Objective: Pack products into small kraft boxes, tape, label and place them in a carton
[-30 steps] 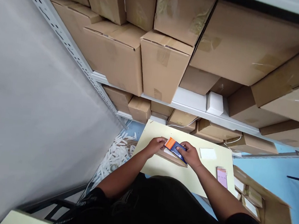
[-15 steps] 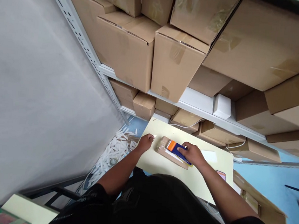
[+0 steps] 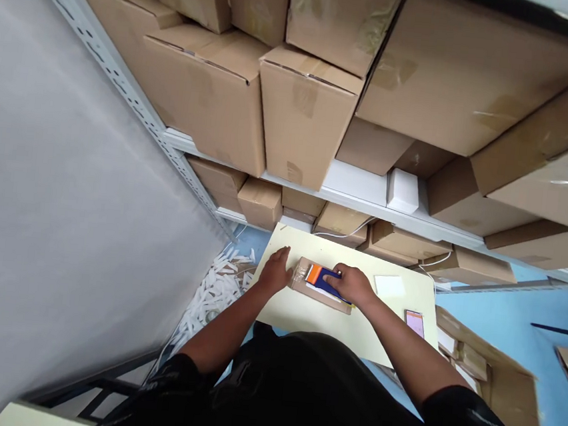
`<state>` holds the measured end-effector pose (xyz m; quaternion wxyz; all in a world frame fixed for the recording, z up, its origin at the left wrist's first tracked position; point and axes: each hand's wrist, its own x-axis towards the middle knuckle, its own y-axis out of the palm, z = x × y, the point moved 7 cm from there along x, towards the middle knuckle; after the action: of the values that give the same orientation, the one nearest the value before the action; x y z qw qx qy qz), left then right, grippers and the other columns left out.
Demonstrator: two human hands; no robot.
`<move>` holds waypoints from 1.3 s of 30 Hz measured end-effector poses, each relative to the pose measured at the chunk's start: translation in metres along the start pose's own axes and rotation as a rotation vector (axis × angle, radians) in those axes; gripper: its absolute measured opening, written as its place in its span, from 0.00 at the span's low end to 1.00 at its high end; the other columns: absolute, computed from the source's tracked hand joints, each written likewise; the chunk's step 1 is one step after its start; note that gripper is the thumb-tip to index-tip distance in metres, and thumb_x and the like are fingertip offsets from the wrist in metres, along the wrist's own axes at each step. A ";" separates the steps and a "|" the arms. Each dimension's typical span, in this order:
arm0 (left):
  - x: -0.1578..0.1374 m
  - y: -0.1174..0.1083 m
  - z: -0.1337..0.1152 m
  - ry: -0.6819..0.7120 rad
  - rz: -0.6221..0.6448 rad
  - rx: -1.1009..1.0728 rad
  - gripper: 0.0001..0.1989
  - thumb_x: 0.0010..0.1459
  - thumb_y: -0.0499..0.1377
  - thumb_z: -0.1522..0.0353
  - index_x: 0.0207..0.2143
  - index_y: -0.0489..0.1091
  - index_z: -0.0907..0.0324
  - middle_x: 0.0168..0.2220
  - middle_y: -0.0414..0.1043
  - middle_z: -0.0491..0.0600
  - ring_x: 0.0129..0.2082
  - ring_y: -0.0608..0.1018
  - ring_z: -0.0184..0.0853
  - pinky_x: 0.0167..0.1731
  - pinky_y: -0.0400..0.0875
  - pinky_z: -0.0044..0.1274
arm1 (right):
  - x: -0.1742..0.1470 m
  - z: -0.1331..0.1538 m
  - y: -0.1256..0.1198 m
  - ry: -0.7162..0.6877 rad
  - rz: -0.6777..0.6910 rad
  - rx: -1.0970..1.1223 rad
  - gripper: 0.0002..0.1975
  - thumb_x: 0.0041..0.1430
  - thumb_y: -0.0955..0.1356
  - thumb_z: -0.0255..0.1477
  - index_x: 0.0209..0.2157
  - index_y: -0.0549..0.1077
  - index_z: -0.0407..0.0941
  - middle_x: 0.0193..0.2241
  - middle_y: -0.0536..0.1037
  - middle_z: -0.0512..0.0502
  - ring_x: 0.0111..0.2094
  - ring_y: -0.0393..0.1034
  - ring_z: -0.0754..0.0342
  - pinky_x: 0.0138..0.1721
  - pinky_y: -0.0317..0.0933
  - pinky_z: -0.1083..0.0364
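Observation:
On the pale yellow table lies a small cardboard box (image 3: pixel 317 294) with shiny tape at its left end and a white label partly showing. My right hand (image 3: pixel 351 286) grips a flat dark blue tool with a broad orange end (image 3: pixel 314 273), resting on or just above the box. The exact kind of tool is unclear. My left hand (image 3: pixel 276 271) is at the box's left end, its fingers stretched out and nothing visible in them. Whether it touches the box is hard to tell.
A white sheet (image 3: pixel 389 285) and a phone (image 3: pixel 414 323) lie on the table (image 3: pixel 373 332) to the right. White strips (image 3: pixel 216 290) litter the floor at left. Cardboard boxes (image 3: pixel 306 118) fill the shelves ahead. An open carton (image 3: pixel 510 395) stands at lower right.
My left hand has gone from pinching a small pale bit to stretched-out fingers, closer to the box's end; the bit is no longer visible. My right hand keeps hold of the tool.

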<state>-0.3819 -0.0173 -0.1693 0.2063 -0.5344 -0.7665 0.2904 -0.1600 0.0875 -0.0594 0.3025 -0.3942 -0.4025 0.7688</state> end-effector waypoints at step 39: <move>-0.031 0.046 -0.037 0.362 0.242 0.400 0.55 0.63 0.60 0.47 0.76 0.32 0.61 0.77 0.35 0.64 0.75 0.50 0.52 0.69 0.58 0.41 | -0.011 -0.210 0.038 0.341 0.200 0.335 0.22 0.51 0.76 0.49 0.32 0.80 0.43 0.29 0.82 0.42 0.29 0.74 0.50 0.30 0.61 0.55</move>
<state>-0.3155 -0.0256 -0.1725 0.4049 -0.6137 -0.5754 0.3582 0.0185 0.1398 -0.1651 0.3494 -0.5004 -0.1719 0.7733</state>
